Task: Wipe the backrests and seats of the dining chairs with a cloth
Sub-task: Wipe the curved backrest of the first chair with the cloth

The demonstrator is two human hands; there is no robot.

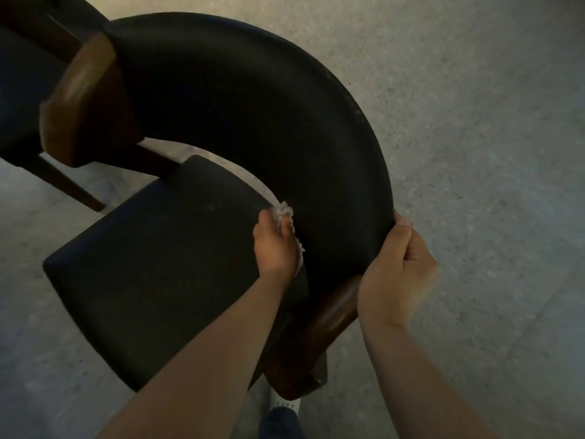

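Two grips busy: I'm rubbing the cloth (pixel 285 212), pinched in left grip (pixel 277 245), inside the backrest (pixel 253 106); right grip (pixel 395 274) clamping its rim; seat (pixel 158 264) likely next.

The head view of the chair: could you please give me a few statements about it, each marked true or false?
1. The left hand holds a cloth against the inner face of the curved black backrest. True.
2. The right hand lies flat on the seat. False: it grips the backrest's outer edge, just above the wooden arm end.
3. The cloth is dark blue. False: it is whitish.
4. A second chair, also dark, shows at the upper left. True.
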